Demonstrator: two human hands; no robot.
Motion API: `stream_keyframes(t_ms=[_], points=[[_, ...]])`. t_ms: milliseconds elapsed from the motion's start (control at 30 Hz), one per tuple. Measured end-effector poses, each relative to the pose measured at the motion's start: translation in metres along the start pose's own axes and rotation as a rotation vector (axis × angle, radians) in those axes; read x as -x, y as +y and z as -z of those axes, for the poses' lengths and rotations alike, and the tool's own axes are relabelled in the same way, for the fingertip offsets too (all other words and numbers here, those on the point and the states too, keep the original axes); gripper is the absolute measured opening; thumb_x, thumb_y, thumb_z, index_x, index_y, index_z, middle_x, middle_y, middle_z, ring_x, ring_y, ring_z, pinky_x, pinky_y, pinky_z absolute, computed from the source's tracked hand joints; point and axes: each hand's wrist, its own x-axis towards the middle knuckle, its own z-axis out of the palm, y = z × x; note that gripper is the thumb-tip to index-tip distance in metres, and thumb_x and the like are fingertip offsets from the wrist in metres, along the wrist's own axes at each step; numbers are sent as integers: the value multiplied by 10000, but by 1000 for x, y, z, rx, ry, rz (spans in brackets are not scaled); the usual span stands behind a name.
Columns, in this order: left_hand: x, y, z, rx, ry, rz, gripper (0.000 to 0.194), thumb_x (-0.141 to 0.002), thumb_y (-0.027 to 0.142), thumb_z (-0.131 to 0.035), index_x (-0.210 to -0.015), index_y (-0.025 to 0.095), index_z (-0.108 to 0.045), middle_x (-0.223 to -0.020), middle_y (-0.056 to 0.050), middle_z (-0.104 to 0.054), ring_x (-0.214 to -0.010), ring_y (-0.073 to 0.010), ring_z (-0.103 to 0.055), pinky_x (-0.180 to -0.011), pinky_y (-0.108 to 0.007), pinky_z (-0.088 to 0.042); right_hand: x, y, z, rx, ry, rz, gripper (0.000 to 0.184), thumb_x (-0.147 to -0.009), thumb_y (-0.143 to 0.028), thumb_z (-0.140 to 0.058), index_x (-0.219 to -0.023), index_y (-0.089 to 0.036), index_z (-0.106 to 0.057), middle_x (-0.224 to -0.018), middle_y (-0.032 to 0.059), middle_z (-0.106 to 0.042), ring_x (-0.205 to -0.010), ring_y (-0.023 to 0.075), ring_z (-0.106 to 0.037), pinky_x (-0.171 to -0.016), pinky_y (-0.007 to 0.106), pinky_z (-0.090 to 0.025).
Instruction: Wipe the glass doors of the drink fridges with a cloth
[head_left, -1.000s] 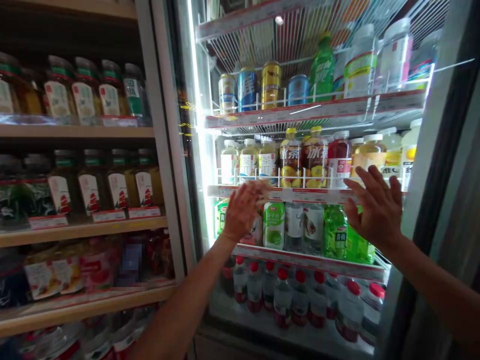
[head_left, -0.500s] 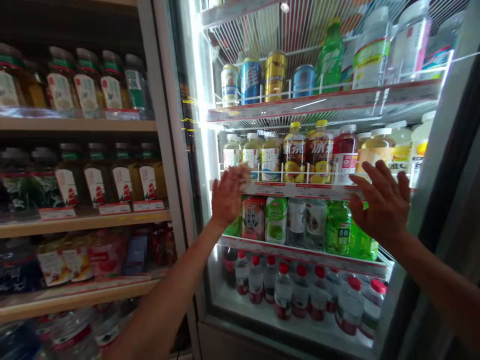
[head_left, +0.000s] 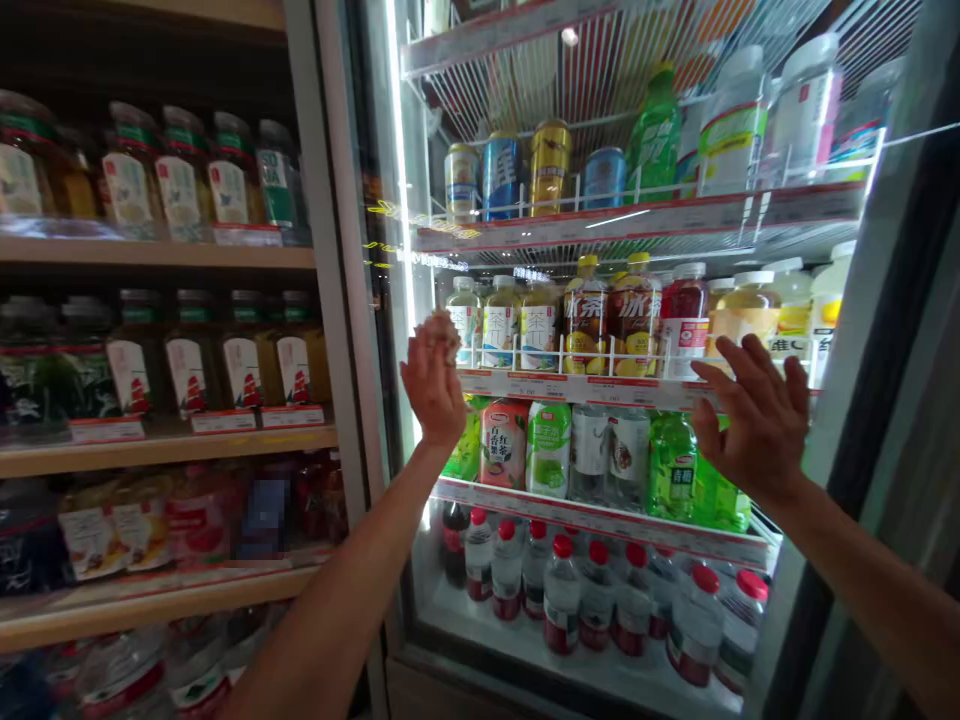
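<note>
My left hand (head_left: 435, 395) is raised near the lit left edge of a drinks fridge, its fingers bent over a small crumpled beige cloth (head_left: 442, 335). The cloth lies against or just in front of the fridge's glass door (head_left: 386, 330), which shows yellow reflections; exact contact is hard to tell. My right hand (head_left: 754, 425) is held up at the fridge's right side, fingers spread and holding nothing. Behind it are green bottles (head_left: 671, 465) and a shelf rail. Whether its palm touches the glass cannot be made out.
Inside the fridge, cans (head_left: 551, 165) stand on the upper shelf, tea bottles (head_left: 585, 315) on the middle one, and red-capped bottles (head_left: 562, 590) at the bottom. To the left, wooden shelves (head_left: 165, 450) carry several rows of bottles. A dark door frame (head_left: 862, 430) runs down the right.
My left hand has moved left with the cloth, toward the fridge's left edge. My right hand stays nearly where it was, fingers still spread. The view has shifted slightly.
</note>
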Motion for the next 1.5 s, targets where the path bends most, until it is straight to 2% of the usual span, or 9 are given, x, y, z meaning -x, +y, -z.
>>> stream_keyframes(t_ms=[100, 300, 533, 733, 967, 1033, 1233, 1400, 1500], points=[[-13, -2, -4, -17, 45, 74, 470, -894, 200, -309, -1362, 237, -282, -1467, -58, -229, -1362, -189, -158, -1104, -443, -210, -2, -2, 0, 0, -12, -25, 591, -747, -197, -557, -1298, -334, -395, -1365, 21, -438, -1270, 229, -380, -1075, 457, -239], [-8, 28, -5, 57, -317, -383, 455, -861, 219, -391, -1315, 218, -361, -1382, -45, -404, -1343, -201, -223, -1114, -435, -173, 0, -4, 2, -22, -20, -46, 539, -760, -198, -547, -1271, -324, -434, -1358, 24, -446, -1269, 225, -382, -1076, 461, -234], [-57, -19, -16, -101, 45, 311, 445, -898, 270, -288, -1264, 38, -392, -1415, -201, -285, -1329, -295, -230, -1062, -517, -232, -16, -1, 2, -15, -56, -61, 468, -765, -240, -543, -1229, -264, -483, -1358, 63, -445, -1288, 222, -351, -1085, 462, -189], [-52, 58, -35, 70, -291, -340, 420, -874, 208, -316, -1285, 243, -392, -1375, -12, -406, -1353, -155, -188, -1124, -400, -167, -57, -6, -13, 6, -2, -27, 462, -774, -260, -507, -1234, -229, -479, -1364, 91, -432, -1302, 235, -326, -1075, 484, -175], [-91, -26, -20, -104, -74, 354, 472, -868, 208, -263, -1328, 109, -303, -1458, -147, -208, -1370, -279, -86, -1057, -624, -122, -55, -21, -5, -70, -98, -126, 479, -800, -249, -470, -1278, -245, -441, -1403, 58, -379, -1327, 229, -276, -1087, 493, -138], [-87, -21, -19, -105, -75, 355, 472, -863, 208, -259, -1315, 86, -319, -1457, -163, -204, -1371, -280, -77, -1054, -616, -162, -54, -23, -3, -78, -96, -130, 499, -791, -246, -478, -1288, -250, -429, -1404, 57, -377, -1326, 238, -276, -1084, 504, -140], [-72, 33, -28, 25, -318, -216, 391, -862, 274, -345, -1240, 295, -443, -1358, 50, -428, -1329, -106, -248, -1125, -360, -165, -53, -23, -4, -86, -79, -115, 528, -780, -236, -503, -1299, -281, -413, -1406, 41, -377, -1323, 234, -283, -1088, 490, -147], [-108, -19, -26, -89, -25, 291, 432, -856, 171, -285, -1266, 124, -410, -1406, -118, -341, -1333, -205, -252, -1098, -467, -198, -51, -20, -6, -45, -78, -102, 495, -782, -217, -519, -1270, -255, -449, -1406, 61, -375, -1320, 231, -291, -1093, 470, -151], [-111, -13, -30, -90, -34, 338, 444, -830, 170, -340, -1257, 76, -421, -1418, -150, -310, -1342, -221, -222, -1100, -438, -207, -51, -16, -9, -16, -64, -65, 490, -775, -225, -529, -1259, -247, -454, -1399, 72, -384, -1314, 234, -303, -1089, 473, -168]])
